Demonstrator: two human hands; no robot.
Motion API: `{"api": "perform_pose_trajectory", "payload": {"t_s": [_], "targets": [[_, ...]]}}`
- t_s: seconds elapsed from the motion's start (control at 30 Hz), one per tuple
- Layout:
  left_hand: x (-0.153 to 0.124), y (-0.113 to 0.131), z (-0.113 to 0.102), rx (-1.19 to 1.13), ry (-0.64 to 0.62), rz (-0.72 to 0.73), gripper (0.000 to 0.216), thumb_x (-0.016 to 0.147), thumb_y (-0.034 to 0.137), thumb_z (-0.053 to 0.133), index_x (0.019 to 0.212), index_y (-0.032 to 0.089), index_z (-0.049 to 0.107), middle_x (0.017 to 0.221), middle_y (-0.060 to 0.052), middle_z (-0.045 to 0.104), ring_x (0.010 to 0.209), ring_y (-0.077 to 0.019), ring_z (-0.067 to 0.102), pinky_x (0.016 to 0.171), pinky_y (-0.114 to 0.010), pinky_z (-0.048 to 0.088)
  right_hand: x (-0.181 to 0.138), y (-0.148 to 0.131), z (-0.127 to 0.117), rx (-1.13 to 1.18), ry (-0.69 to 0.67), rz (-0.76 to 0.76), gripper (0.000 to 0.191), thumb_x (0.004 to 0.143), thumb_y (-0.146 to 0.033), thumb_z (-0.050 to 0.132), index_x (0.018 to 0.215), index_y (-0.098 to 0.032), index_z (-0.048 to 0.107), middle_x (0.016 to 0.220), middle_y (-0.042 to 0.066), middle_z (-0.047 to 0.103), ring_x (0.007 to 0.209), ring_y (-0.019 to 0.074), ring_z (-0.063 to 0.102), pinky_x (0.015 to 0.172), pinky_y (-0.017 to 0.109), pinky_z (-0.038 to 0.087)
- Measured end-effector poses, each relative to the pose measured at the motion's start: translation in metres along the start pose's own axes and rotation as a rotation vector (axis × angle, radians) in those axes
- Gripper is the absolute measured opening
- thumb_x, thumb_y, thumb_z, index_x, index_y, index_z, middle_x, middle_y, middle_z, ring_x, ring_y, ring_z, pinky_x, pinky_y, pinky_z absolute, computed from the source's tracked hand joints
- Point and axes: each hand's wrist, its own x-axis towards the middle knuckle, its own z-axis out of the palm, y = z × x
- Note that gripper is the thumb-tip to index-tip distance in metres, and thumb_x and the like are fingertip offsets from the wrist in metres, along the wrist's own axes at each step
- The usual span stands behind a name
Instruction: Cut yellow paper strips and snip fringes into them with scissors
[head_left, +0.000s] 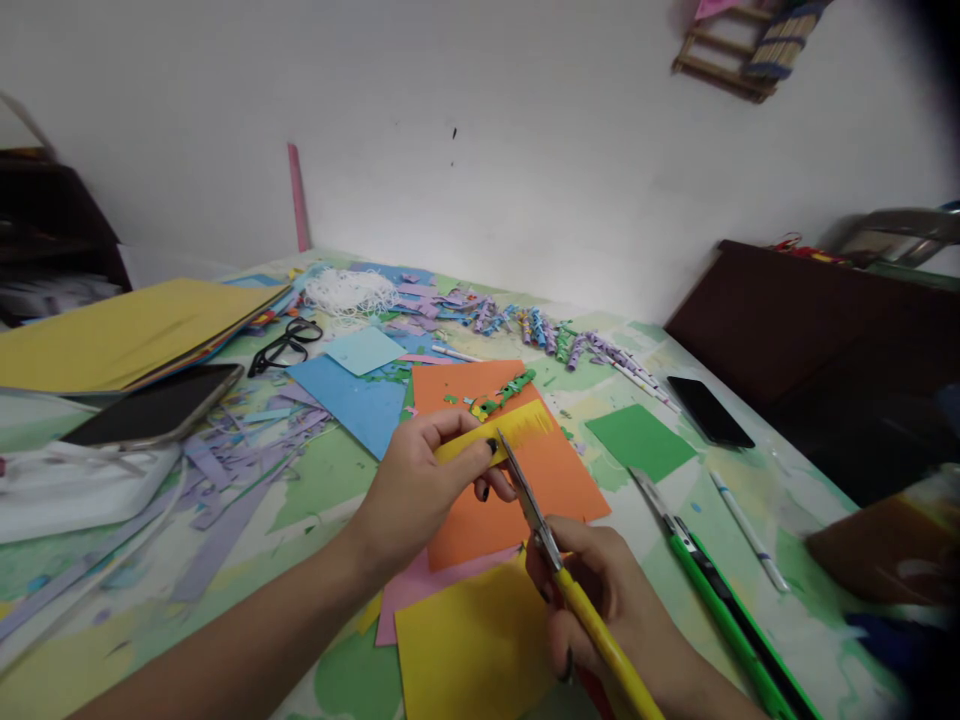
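My left hand (427, 485) pinches a narrow yellow paper strip (506, 430) with a fringed far end, held over an orange sheet (517, 490). My right hand (607, 610) grips yellow-handled scissors (559, 570); the blades point up and left and meet the strip beside my left thumb. A yellow sheet (472, 645) and a pink sheet (416, 590) lie under my wrists. Small green and yellow cut pieces (506, 392) rest at the orange sheet's far edge.
A green utility knife (720, 600) and a white pen (750, 535) lie to the right, near a green square (640, 440) and a black phone (709, 412). Left are purple scraps (240, 450), a phone (154, 405), glasses (285, 345), blue paper (356, 400) and a yellow folder (127, 330). Rolled paper curls (540, 330) line the back.
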Motion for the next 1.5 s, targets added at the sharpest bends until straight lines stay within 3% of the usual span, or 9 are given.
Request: {"api": "perform_pose_trajectory", "payload": {"t_s": [0.47, 0.9, 1.3, 1.5], "targets": [[0.0001, -0.0005, 0.0007, -0.004, -0.003, 0.011, 0.016, 0.081, 0.010, 0.054, 0.066, 0.014, 0.058, 0.053, 0.001, 0.068, 0.053, -0.0087, 0.061, 0.051, -0.017, 0.044, 0.0004, -0.0010, 0.0001, -0.005, 0.003, 0.003, 0.056, 0.052, -0.054, 0.083, 0.062, -0.020, 0.040, 0.050, -0.010, 0.030, 0.045, 0.0060, 0.027, 0.037, 0.018, 0.022], [-0.0009, 0.0012, 0.0010, 0.019, 0.001, -0.013, 0.016, 0.082, 0.013, 0.056, 0.066, 0.015, 0.057, 0.055, 0.001, 0.067, 0.052, -0.0091, 0.060, 0.052, -0.019, 0.044, -0.0015, 0.0021, -0.0024, -0.051, -0.007, -0.032, 0.075, 0.043, -0.089, 0.057, 0.068, -0.020, 0.043, 0.053, -0.008, 0.032, 0.048, 0.0078, 0.029, 0.039, 0.020, 0.023], [-0.0010, 0.0028, 0.0012, 0.032, 0.006, -0.022, 0.016, 0.082, 0.013, 0.056, 0.067, 0.015, 0.057, 0.055, 0.001, 0.067, 0.053, -0.0099, 0.061, 0.052, -0.020, 0.044, -0.0008, -0.0026, -0.0011, -0.021, -0.014, 0.000, 0.070, 0.043, -0.080, 0.069, 0.065, -0.020, 0.042, 0.054, -0.007, 0.035, 0.047, 0.0071, 0.028, 0.037, 0.021, 0.021], [-0.0017, 0.0038, 0.0020, 0.035, 0.012, -0.022, 0.016, 0.083, 0.012, 0.056, 0.067, 0.015, 0.057, 0.054, 0.001, 0.067, 0.053, -0.0096, 0.062, 0.053, -0.019, 0.044, -0.0011, -0.0027, 0.0005, 0.000, -0.010, -0.003, 0.061, 0.050, -0.065, 0.079, 0.064, -0.020, 0.041, 0.052, -0.009, 0.031, 0.045, 0.0061, 0.027, 0.038, 0.020, 0.022]]}}
